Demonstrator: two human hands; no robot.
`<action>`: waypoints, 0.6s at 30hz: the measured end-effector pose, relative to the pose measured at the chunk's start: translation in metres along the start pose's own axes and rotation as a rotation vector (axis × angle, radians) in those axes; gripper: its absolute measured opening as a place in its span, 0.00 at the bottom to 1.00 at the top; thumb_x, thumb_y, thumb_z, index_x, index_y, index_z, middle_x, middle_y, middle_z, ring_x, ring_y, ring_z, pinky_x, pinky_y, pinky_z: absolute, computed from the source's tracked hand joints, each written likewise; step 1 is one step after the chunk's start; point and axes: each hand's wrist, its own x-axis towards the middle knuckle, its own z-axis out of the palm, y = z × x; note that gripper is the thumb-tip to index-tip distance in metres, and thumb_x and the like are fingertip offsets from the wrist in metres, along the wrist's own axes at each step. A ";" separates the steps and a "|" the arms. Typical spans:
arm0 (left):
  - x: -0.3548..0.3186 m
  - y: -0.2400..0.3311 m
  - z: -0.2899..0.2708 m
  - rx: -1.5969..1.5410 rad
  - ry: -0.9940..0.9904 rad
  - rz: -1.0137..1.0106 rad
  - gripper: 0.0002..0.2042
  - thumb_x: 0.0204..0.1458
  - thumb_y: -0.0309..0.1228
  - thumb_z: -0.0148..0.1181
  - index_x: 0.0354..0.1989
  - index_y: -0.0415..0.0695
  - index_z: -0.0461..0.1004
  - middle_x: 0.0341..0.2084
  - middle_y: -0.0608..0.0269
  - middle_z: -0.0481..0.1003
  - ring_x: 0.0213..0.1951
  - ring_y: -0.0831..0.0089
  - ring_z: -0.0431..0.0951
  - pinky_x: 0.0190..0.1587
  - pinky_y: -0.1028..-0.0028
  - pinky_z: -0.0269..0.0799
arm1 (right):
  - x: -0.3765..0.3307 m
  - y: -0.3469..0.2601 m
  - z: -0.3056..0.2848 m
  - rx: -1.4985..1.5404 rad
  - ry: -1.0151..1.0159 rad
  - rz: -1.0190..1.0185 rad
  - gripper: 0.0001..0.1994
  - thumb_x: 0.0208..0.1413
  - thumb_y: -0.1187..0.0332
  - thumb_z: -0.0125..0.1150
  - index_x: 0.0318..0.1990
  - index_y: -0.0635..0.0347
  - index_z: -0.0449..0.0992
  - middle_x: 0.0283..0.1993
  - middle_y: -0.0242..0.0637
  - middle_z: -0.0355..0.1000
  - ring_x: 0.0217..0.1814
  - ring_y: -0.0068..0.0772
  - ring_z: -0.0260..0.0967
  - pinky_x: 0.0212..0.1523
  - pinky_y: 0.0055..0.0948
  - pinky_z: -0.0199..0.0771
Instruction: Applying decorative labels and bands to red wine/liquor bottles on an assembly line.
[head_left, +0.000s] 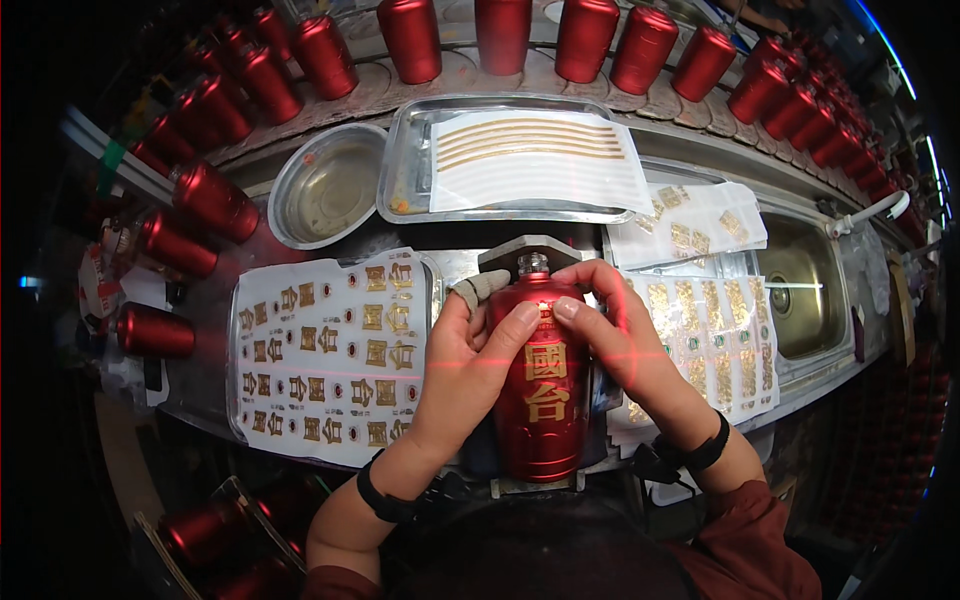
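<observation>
A red bottle (540,400) with gold characters on its front lies on a holder in front of me, neck pointing away. My left hand (465,365) grips its left side, thumb pressed on the shoulder, one fingertip wrapped in tape. From the other side my right hand (620,335) clasps the bottle, thumb beside the left thumb near the neck. A thin red laser line crosses both hands and the bottle.
A white sheet of gold stickers (330,355) lies at left, more sticker sheets (715,345) at right. Behind are a steel tray (410,170) with gold strips, a round steel bowl (325,190), a sink (805,290) and a curved row of red bottles (500,35).
</observation>
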 end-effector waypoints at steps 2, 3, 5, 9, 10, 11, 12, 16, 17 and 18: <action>0.002 0.003 0.001 -0.013 -0.003 -0.008 0.19 0.60 0.28 0.60 0.56 0.36 0.64 0.50 0.55 0.75 0.49 0.74 0.76 0.52 0.74 0.73 | 0.002 -0.007 -0.002 0.029 -0.013 0.125 0.19 0.58 0.62 0.65 0.52 0.61 0.68 0.47 0.37 0.69 0.37 0.19 0.71 0.34 0.20 0.72; 0.003 0.004 0.002 -0.025 -0.008 -0.017 0.18 0.60 0.28 0.60 0.55 0.36 0.64 0.49 0.55 0.75 0.49 0.74 0.76 0.52 0.75 0.73 | 0.002 -0.005 0.000 0.029 -0.015 0.125 0.19 0.58 0.62 0.65 0.52 0.61 0.68 0.47 0.37 0.69 0.37 0.19 0.71 0.34 0.20 0.72; 0.003 0.003 0.003 -0.021 -0.009 -0.022 0.18 0.60 0.28 0.60 0.55 0.36 0.64 0.49 0.55 0.75 0.49 0.75 0.76 0.52 0.75 0.74 | 0.001 0.001 0.002 -0.021 0.000 0.029 0.18 0.59 0.62 0.64 0.51 0.61 0.68 0.47 0.37 0.69 0.37 0.19 0.71 0.34 0.20 0.72; 0.004 0.002 0.003 -0.018 -0.001 -0.035 0.16 0.60 0.28 0.60 0.53 0.36 0.65 0.48 0.54 0.75 0.49 0.75 0.77 0.50 0.75 0.75 | 0.001 -0.004 0.003 -0.011 -0.021 0.075 0.18 0.60 0.62 0.63 0.51 0.62 0.68 0.47 0.36 0.69 0.38 0.20 0.71 0.35 0.20 0.73; 0.004 0.001 0.003 -0.017 -0.001 -0.036 0.16 0.60 0.28 0.60 0.53 0.36 0.65 0.48 0.54 0.75 0.49 0.75 0.77 0.50 0.75 0.75 | 0.000 -0.005 0.003 -0.007 -0.018 0.063 0.18 0.60 0.62 0.63 0.51 0.62 0.68 0.47 0.37 0.69 0.38 0.20 0.71 0.35 0.20 0.73; 0.005 0.000 0.003 0.002 -0.003 -0.021 0.17 0.60 0.28 0.60 0.53 0.36 0.65 0.48 0.53 0.75 0.49 0.74 0.77 0.51 0.74 0.75 | 0.000 -0.005 0.003 -0.003 -0.013 0.050 0.18 0.60 0.62 0.63 0.51 0.62 0.68 0.47 0.37 0.69 0.39 0.20 0.71 0.35 0.20 0.73; 0.004 -0.001 0.002 0.020 -0.005 -0.006 0.17 0.60 0.28 0.60 0.54 0.35 0.64 0.48 0.53 0.75 0.50 0.74 0.76 0.51 0.74 0.75 | -0.001 -0.003 0.003 -0.001 -0.013 0.052 0.18 0.60 0.62 0.63 0.51 0.62 0.68 0.47 0.37 0.69 0.39 0.20 0.71 0.35 0.20 0.73; -0.003 0.002 0.001 -0.079 0.009 -0.021 0.19 0.59 0.28 0.61 0.54 0.36 0.64 0.49 0.52 0.75 0.50 0.74 0.76 0.51 0.74 0.75 | -0.005 0.002 0.001 0.031 -0.031 0.011 0.19 0.60 0.62 0.63 0.53 0.61 0.66 0.51 0.39 0.68 0.41 0.20 0.72 0.35 0.20 0.74; -0.004 0.001 0.000 -0.031 0.001 -0.024 0.20 0.59 0.29 0.62 0.55 0.37 0.63 0.50 0.52 0.74 0.51 0.73 0.76 0.52 0.74 0.74 | -0.008 0.001 0.002 0.041 -0.033 0.005 0.20 0.60 0.62 0.63 0.54 0.61 0.66 0.52 0.39 0.67 0.42 0.21 0.72 0.35 0.20 0.74; -0.005 0.000 -0.001 0.017 -0.007 -0.027 0.21 0.58 0.29 0.63 0.56 0.37 0.63 0.50 0.52 0.74 0.51 0.73 0.76 0.52 0.74 0.74 | -0.009 0.001 0.002 0.042 -0.030 0.009 0.20 0.60 0.62 0.63 0.54 0.61 0.66 0.52 0.39 0.67 0.42 0.21 0.72 0.35 0.20 0.74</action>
